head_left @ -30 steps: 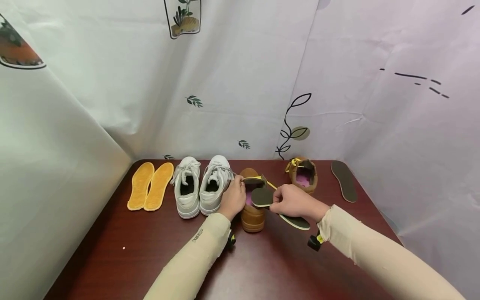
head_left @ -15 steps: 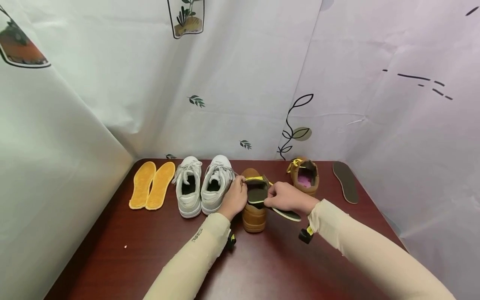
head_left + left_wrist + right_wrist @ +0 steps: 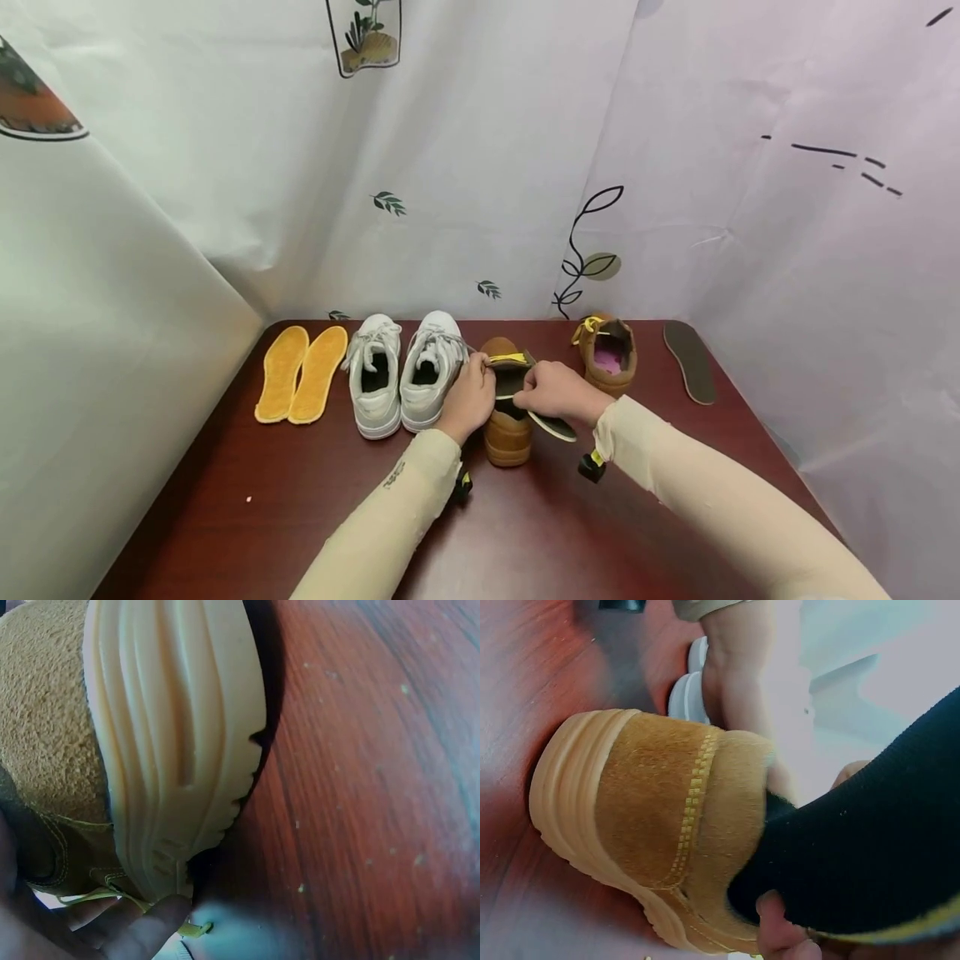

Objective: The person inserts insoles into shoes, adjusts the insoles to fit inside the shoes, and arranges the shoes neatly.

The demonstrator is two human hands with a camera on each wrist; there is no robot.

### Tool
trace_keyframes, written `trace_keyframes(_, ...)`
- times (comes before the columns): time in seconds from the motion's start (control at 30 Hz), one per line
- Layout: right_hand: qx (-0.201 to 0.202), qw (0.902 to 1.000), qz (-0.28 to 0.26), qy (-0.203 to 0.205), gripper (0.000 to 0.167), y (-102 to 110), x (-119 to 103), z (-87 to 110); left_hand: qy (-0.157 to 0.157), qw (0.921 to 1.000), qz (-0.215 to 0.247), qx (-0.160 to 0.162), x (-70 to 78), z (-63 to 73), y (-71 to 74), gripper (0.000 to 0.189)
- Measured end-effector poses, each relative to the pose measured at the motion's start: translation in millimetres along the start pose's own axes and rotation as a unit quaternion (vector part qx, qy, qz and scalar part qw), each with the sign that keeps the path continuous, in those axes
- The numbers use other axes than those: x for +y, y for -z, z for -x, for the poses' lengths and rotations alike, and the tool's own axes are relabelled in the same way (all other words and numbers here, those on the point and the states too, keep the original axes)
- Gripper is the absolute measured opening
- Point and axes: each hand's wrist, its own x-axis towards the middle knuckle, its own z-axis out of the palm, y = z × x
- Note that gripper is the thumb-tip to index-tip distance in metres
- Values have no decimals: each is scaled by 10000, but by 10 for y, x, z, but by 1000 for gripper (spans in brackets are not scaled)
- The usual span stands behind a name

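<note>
A tan suede shoe (image 3: 508, 442) with yellow laces stands mid-table, heel toward me. My left hand (image 3: 468, 398) grips its left side near the tongue; in the left wrist view the thumb lies against the ridged pale sole (image 3: 180, 697). From the right, my right hand (image 3: 555, 390) pinches a dark insole (image 3: 552, 427) with a light edge. The insole's front part is down in the shoe opening, while its heel end sticks out to the right. In the right wrist view the black insole (image 3: 862, 855) slants out over the heel collar (image 3: 735, 802). The insole's tip is hidden inside.
Two white sneakers (image 3: 375, 412) stand close on the left, with two yellow insoles (image 3: 315, 375) beyond them. The other tan shoe (image 3: 611, 379) stands at the back right, and another dark insole (image 3: 690, 362) lies near the table's right edge. White curtains rise behind.
My right hand has moved left and slightly forward, taking the insole's front end from above the shoe down into its opening. My left hand has stayed on the shoe.
</note>
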Motion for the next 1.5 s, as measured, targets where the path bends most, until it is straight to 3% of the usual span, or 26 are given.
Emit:
trace_keyframes(0.13, 189, 9996, 212, -21, 38, -2, -61, -91, -7, 9999, -38, 146, 18, -38, 40, 25)
trace_keyframes(0.27, 141, 9987, 443, -207, 40, 5, -89, -111, -6, 9999, -107, 75, 22, -55, 43, 25)
trace_keyframes(0.63, 4, 9917, 1283, -108, 37, -2, -135, 126, -104, 9997, -133, 162, 7, -33, 8, 21)
trace_keyframes(0.83, -88, 9952, 962, 141, 30, -35, -169, 162, -10, 9996, -189, 205, -26, -15, -29, 21)
trace_keyframes(0.97, -89, 9965, 791, 241, 34, -64, -197, 110, 40, 9994, -184, 289, -24, 12, -19, 21)
trace_keyframes(1.5, -142, 9907, 1343, -172, 36, -148, -167, -117, -100, 9986, -190, 487, 7, -7, -69, 20)
